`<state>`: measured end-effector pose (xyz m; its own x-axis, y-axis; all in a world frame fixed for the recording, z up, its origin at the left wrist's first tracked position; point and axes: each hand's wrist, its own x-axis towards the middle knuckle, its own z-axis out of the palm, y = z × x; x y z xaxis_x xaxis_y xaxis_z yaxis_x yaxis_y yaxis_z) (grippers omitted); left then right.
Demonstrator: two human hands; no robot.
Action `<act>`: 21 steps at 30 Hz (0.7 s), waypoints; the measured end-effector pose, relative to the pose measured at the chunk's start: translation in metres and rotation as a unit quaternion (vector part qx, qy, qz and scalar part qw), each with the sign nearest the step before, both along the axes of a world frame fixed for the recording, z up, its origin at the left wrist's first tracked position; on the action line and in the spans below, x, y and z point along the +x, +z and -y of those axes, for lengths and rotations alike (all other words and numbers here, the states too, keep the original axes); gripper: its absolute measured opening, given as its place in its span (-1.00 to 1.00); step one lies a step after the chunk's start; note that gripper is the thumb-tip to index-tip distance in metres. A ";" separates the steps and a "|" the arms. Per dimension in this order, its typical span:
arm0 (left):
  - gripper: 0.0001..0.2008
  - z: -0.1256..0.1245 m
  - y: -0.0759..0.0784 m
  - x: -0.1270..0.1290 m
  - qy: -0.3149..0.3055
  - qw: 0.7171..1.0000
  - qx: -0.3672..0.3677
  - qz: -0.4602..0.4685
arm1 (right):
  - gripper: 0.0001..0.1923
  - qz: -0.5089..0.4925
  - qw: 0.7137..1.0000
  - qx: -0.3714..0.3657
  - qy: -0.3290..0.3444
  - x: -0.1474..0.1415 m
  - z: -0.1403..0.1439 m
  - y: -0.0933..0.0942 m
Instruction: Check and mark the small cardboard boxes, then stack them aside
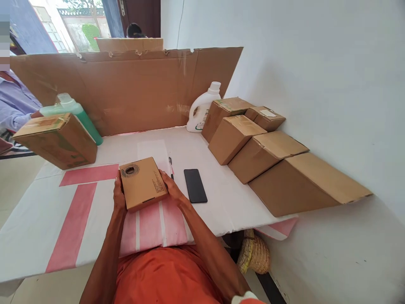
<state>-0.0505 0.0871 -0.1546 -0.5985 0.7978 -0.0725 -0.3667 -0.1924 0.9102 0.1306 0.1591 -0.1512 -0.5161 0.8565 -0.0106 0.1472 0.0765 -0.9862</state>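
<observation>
Brown box (142,188), its small black print (157,184) illegible, is gripped by the left fingers (118,180) and right fingers (163,175).

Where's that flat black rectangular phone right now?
In the head view, the phone lies on the pink-and-white cloth, just right of the slim dark pen and the person's right hand.

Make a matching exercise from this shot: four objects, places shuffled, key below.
Things
1. Small box
2. Black phone
3. White jug
4. Woven basket

Places
A. Below the edge of the tablecloth
B. Lying flat, just right of the pen
C. Between the left hand and the right hand
D. Standing upright near the far end of the cartons

Pairs: 1-C, 2-B, 3-D, 4-A
</observation>
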 end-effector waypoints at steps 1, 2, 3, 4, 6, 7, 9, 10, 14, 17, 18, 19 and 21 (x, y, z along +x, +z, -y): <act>-0.30 0.003 0.005 0.000 -0.001 1.000 -0.018 0.014 | -0.12 -0.040 0.998 -0.028 0.029 0.003 0.002 0.003; -0.32 0.007 0.010 0.000 -0.004 0.999 -0.041 0.023 | -0.14 -0.081 0.993 -0.058 0.059 0.006 0.004 0.007; -0.35 0.011 0.016 0.000 -0.010 0.998 -0.063 0.025 | -0.19 -0.114 0.987 -0.084 0.081 0.009 0.005 0.012; -0.37 0.015 0.021 -0.001 -0.018 0.996 -0.081 0.018 | -0.24 -0.131 0.982 -0.098 0.094 0.013 0.006 0.016; -0.30 0.023 0.028 -0.002 -0.035 0.993 -0.112 -0.009 | -0.32 -0.109 0.987 -0.080 0.092 0.020 0.010 0.022; -0.21 0.026 0.029 -0.003 -0.045 0.990 -0.131 -0.016 | -0.36 -0.078 0.993 -0.053 0.069 0.024 0.011 0.022; -0.03 0.031 0.025 -0.004 -0.064 0.983 -0.174 -0.009 | -0.45 0.013 0.999 0.009 -0.030 0.038 0.014 0.020; 0.01 0.034 0.021 -0.004 -0.069 0.979 -0.190 0.001 | -0.47 0.079 0.991 0.038 -0.100 0.046 0.014 0.017; -0.07 0.039 0.004 -0.002 -0.075 0.981 -0.181 0.005 | -0.37 0.374 0.880 0.048 -0.288 0.086 0.014 0.006; -0.10 0.041 -0.001 -0.001 -0.081 0.982 -0.169 -0.010 | -0.34 0.420 0.863 0.000 -0.281 0.104 0.011 0.001; -0.09 0.041 -0.002 -0.001 -0.081 0.982 -0.169 -0.014 | -0.33 0.413 0.869 -0.008 -0.274 0.106 0.009 0.000; -0.07 0.041 -0.002 -0.001 -0.078 0.982 -0.169 -0.016 | -0.31 0.407 0.873 -0.016 -0.268 0.106 0.006 -0.002; -0.05 0.042 -0.003 -0.001 -0.076 0.983 -0.165 -0.011 | -0.30 0.391 0.882 -0.029 -0.263 0.102 0.003 -0.004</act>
